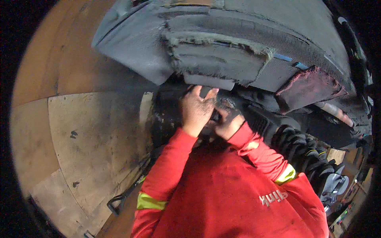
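Note:
My left hand (196, 110), smudged with dark dust, is under the front lip of a dust-coated grey machine hood (222, 59). Its fingers curl around something dark, part of which shows between thumb and forefinger; its kind cannot be made out. Close beside it on the right, my right hand (228, 120) is bent inward, its fingers blackened and closed in the same dark spot. Whatever the right fingers grip is hidden in shadow. Just above the fingertips sits a pale grey strip (210, 82) at the hood's lower edge.
Wooden boards (99, 142) spread out on the left. To the right stands a row of black shoe soles (299, 148), with grey sandals (334, 184) at its near end. A dusty reddish cloth flap (309, 89) and a pale tube (335, 112) hang beside the hood.

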`<state>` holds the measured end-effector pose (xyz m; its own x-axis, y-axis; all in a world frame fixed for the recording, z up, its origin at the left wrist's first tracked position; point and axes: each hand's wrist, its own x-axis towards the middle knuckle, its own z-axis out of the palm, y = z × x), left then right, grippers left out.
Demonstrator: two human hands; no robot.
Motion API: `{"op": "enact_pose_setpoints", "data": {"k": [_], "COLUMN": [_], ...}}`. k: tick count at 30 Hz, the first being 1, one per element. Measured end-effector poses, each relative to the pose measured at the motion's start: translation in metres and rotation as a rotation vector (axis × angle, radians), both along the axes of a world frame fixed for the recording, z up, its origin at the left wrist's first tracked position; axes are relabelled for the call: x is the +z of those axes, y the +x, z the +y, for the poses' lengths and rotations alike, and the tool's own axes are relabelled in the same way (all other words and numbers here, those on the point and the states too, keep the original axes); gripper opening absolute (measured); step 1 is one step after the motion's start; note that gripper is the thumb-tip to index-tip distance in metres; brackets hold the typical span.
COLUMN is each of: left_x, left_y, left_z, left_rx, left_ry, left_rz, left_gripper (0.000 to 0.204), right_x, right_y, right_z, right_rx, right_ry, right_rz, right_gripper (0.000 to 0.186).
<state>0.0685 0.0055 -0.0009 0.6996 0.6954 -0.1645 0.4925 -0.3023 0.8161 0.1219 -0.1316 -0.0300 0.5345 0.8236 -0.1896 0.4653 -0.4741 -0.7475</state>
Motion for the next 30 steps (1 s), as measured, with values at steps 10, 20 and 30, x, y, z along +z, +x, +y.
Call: {"op": "enact_pose_setpoints", "data": {"k": [10, 20, 30], "left_x": [-0.012, -0.015, 0.04], "left_y": [-0.034, -0.099, -0.073], "left_z": [-0.023, -0.012, 0.002], "left_rx": [0.105, 0.071, -0.1], "left_ry": [-0.271, -0.199, 0.255], "left_rz": [-0.451, -0.403, -0.187], "left_gripper": [0.044, 0.043, 0.042], "right_x": [0.009, -0.037, -0.073], "right_y": [0.008, -0.032, 0.022], "right_z": [-0.007, -0.031, 0.028], "right_rx": [0.047, -0.372, -0.338], "right_ry": [-0.14, 0.443, 0.7], "right_rz": [-0.693, 0.472, 1.782], "right_gripper": [0.067, 0.091, 0.045]}}
